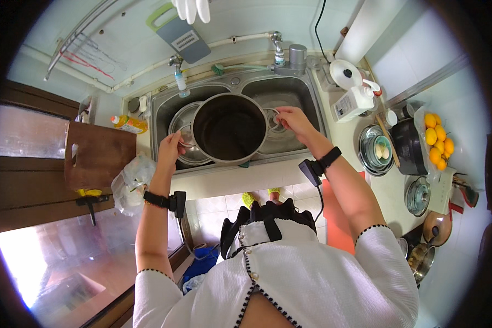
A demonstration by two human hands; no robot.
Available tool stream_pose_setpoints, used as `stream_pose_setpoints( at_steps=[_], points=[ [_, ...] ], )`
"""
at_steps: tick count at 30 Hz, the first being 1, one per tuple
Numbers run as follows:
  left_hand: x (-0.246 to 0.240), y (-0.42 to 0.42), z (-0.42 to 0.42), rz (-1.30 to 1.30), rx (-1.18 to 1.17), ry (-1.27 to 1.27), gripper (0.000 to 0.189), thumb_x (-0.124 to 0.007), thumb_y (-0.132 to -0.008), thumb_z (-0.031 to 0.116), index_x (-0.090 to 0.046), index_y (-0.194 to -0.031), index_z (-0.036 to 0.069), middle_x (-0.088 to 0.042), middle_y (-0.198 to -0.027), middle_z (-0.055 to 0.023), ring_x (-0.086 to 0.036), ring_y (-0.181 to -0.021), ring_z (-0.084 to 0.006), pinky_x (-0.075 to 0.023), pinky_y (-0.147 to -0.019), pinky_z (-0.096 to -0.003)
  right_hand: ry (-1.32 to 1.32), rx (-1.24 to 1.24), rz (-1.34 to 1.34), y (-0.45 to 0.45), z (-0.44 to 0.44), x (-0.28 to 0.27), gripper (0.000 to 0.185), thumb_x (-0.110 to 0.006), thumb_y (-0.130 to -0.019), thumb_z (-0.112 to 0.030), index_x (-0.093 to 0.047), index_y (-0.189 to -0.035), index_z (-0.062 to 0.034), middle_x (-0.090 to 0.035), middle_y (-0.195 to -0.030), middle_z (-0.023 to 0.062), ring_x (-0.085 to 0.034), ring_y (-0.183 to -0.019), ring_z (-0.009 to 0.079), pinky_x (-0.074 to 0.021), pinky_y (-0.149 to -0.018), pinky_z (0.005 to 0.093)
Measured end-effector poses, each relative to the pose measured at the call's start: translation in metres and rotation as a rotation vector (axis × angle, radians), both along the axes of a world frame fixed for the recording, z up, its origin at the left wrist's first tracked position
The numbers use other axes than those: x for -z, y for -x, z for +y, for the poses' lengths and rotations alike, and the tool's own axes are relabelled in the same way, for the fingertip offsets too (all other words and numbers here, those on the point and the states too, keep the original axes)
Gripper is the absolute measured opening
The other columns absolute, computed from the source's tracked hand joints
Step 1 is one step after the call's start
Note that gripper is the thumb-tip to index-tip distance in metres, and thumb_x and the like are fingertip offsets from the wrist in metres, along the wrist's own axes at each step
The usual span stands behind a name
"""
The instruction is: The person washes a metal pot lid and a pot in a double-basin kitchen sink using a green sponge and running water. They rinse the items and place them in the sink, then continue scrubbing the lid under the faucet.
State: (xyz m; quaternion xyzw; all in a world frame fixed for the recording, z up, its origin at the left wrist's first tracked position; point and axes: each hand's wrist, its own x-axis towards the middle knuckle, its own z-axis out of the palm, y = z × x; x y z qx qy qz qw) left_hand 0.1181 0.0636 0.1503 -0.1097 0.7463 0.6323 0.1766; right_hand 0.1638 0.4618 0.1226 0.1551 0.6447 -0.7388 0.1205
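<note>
Over the divider of a stainless steel double sink [307,90] I hold a deep metal pot [229,127] with a dark inside. My left hand [170,145] grips its left loop handle, and my right hand [293,121] has the right one. The pot looks roughly level. Behind it, a round metal lid or dish [184,112] with a shiny rim lies in the left basin, partly covered by the pot. The right basin [281,92] shows a wet-looking metal bottom.
Two taps [175,61] [276,39] rise behind the sink. An orange dish soap bottle [129,124] and a wooden cutting board [98,156] lie left. A white jug [352,102], stacked bowls [375,149] and a black pot [408,145] crowd the right counter. A green-headed brush [217,69] rests behind the sink.
</note>
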Motion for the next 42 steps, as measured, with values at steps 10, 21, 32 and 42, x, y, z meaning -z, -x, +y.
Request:
stream_pose_setpoints(
  at_steps=[10,21,32,42],
  points=[
    [0.038,0.063,0.026,0.001,0.012,0.088,0.035,-0.052,-0.098,0.033,-0.056,-0.076,0.007,-0.058,-0.066,-0.0019,-0.051,-0.056,-0.0091,-0.0428,-0.056,-0.0248,0.103,0.104,-0.014,0.052,0.009,0.056,0.035,-0.060,-0.081,-0.005,-0.061,-0.114,0.0046,-0.056,-0.077,0.0010,-0.048,-0.063,0.0085,-0.0382,-0.057,0.0235],
    [0.070,0.068,0.022,-0.043,-0.005,0.095,0.035,-0.050,-0.099,0.031,-0.054,-0.075,0.006,-0.058,-0.065,-0.0036,-0.051,-0.054,-0.0103,-0.0406,-0.052,-0.0255,0.134,0.045,-0.091,0.053,0.007,0.077,0.044,-0.061,-0.080,-0.007,-0.056,-0.122,0.0045,-0.055,-0.074,-0.0010,-0.049,-0.064,0.0074,-0.0384,-0.058,0.0220],
    [0.073,0.052,0.017,-0.031,0.025,0.156,0.038,-0.051,-0.098,0.033,-0.055,-0.072,0.006,-0.056,-0.060,-0.0035,-0.049,-0.050,-0.0103,-0.0389,-0.048,-0.0250,0.165,0.026,-0.152,0.029,0.012,0.085,0.038,-0.061,-0.080,-0.012,-0.059,-0.116,0.0018,-0.061,-0.080,0.0020,-0.051,-0.067,0.0102,-0.0409,-0.061,0.0233],
    [0.080,0.051,0.015,-0.055,0.012,0.184,0.041,-0.050,-0.099,0.039,-0.052,-0.074,0.007,-0.054,-0.061,-0.0035,-0.048,-0.050,-0.0110,-0.0375,-0.049,-0.0253,0.014,0.409,-0.616,0.018,0.066,0.185,0.048,-0.061,-0.086,-0.018,-0.050,-0.129,0.0001,-0.059,-0.111,0.0151,-0.055,-0.091,0.0232,-0.0462,-0.077,0.0351]
  ],
)
